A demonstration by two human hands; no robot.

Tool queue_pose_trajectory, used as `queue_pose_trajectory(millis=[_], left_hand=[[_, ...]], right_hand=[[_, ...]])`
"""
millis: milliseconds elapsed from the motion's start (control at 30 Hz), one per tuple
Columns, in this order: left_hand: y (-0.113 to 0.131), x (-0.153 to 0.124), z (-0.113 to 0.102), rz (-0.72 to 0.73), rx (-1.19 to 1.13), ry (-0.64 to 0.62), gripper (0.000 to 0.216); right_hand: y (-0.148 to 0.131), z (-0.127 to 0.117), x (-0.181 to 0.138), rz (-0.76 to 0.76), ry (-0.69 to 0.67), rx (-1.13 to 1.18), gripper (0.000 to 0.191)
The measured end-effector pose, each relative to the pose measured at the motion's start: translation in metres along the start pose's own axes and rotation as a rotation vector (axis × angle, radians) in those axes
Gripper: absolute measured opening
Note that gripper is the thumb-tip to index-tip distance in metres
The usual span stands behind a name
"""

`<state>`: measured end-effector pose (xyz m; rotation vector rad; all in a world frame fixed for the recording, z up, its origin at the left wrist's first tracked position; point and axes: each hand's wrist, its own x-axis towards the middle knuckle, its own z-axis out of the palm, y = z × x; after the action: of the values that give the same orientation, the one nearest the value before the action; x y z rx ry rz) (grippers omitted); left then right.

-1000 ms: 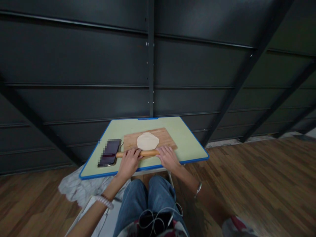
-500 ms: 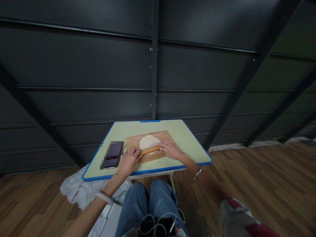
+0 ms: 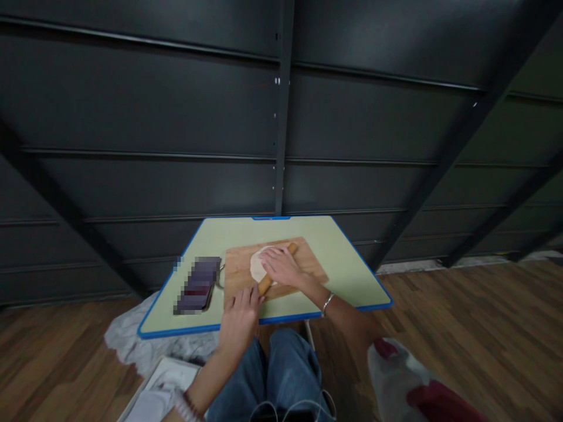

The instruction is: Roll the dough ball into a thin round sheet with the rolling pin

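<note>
A wooden rolling pin (image 3: pixel 264 285) lies at a slant across the cutting board (image 3: pixel 237 265), its near end to the left and its far end to the upper right. My left hand (image 3: pixel 241 313) holds the near end, fingers closed on it at the board's front edge. Over the pin's middle and far part lies my right hand (image 3: pixel 282 267), fingers curved across it and reaching over the dough. The flat, pale dough sheet (image 3: pixel 257 271) shows to the left of the pin; my right hand covers part of it.
The board rests on a pale green table with a blue rim (image 3: pixel 343 258). A phone (image 3: pixel 197 286) with a pixelated screen lies left of the board, beside a metal ring handle (image 3: pixel 221 275). Crumpled white cloth (image 3: pixel 132 334) is below at left. A dark panelled wall (image 3: pixel 197 117) stands behind.
The rolling pin has turned from nearly crosswise to a steep slant. My left hand has come nearer and to the right; my right hand has shifted left over the dough.
</note>
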<state>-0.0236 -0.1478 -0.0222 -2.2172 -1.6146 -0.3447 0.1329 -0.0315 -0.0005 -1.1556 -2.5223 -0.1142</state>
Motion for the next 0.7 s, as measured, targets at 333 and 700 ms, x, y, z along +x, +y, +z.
queue_pose_trajectory(millis=[333, 700], left_hand=[[-0.018, 0.007, 0.007, 0.033, -0.068, -0.050, 0.031], [-0.048, 0.016, 0.015, -0.025, -0.316, -0.093, 0.036]], right_hand=[[-0.008, 0.011, 0.047, -0.109, -0.172, 0.062, 0.037], [-0.017, 0.025, 0.082, -0.028, -0.180, 0.132, 0.044]])
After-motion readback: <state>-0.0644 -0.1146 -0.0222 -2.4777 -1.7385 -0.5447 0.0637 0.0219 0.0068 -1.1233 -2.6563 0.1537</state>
